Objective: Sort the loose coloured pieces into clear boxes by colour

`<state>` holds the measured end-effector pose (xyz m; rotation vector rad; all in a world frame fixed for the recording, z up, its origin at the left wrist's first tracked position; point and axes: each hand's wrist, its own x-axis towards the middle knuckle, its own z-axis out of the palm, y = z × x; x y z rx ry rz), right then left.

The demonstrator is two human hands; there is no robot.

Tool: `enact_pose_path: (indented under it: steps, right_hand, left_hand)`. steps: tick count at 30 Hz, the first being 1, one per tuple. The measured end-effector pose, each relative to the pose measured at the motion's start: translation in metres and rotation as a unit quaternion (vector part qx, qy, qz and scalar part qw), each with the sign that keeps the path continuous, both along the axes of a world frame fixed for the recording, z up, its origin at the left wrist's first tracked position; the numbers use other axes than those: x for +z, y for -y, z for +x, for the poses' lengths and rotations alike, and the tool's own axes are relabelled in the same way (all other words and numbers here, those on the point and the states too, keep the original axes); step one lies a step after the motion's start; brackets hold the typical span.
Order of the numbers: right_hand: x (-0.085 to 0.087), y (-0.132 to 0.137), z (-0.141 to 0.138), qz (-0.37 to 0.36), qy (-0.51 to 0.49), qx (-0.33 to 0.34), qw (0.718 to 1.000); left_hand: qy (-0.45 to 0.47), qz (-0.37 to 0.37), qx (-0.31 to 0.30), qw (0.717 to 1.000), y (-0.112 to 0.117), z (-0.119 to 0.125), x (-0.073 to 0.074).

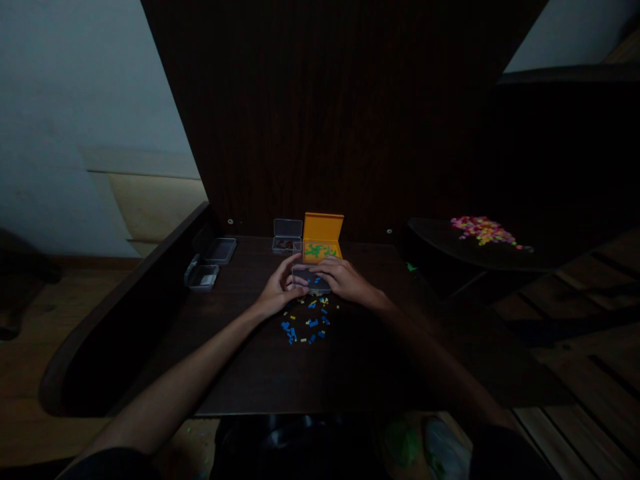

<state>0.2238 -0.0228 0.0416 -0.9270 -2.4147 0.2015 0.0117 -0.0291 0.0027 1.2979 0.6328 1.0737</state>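
My left hand (280, 288) and my right hand (344, 280) both grip a small clear plastic box (310, 280) in the middle of the dark wooden table (240, 373). Fingers of each hand curl over the box's sides. Just behind it stands an open orange box (323, 241) with green pieces inside, its lid upright. In front of the hands lie several small blue and yellow pieces (306, 325) scattered on the table.
A clear box (287, 235) sits left of the orange one. Two more clear containers (210, 263) lie at the table's left rim. A heap of pink and yellow pieces (483, 230) rests on a dark round surface at the right. Wooden floor surrounds the table.
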Motion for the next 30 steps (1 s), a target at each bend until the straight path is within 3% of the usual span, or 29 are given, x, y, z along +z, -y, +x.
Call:
enact_pose_path:
  steps: [7,11,17,30]
  right_hand:
    - [0.006,0.012,0.013,-0.007,-0.078,-0.044,0.996]
    - [0.000,0.016,0.019,-0.069,0.001,-0.025,0.997]
    - [-0.001,0.021,0.012,-0.154,0.141,-0.044,0.977]
    - [-0.003,0.023,-0.007,-0.158,0.229,-0.112,0.954]
  left_hand:
    - [-0.019,0.013,0.041,0.999,-0.009,-0.006,-0.003]
    - [-0.032,0.020,0.078,0.996,-0.018,-0.014,-0.003]
    - [-0.045,0.032,0.107,0.993,-0.023,-0.019,-0.001]
    - [-0.050,0.037,0.109,0.992,-0.023,-0.019,0.000]
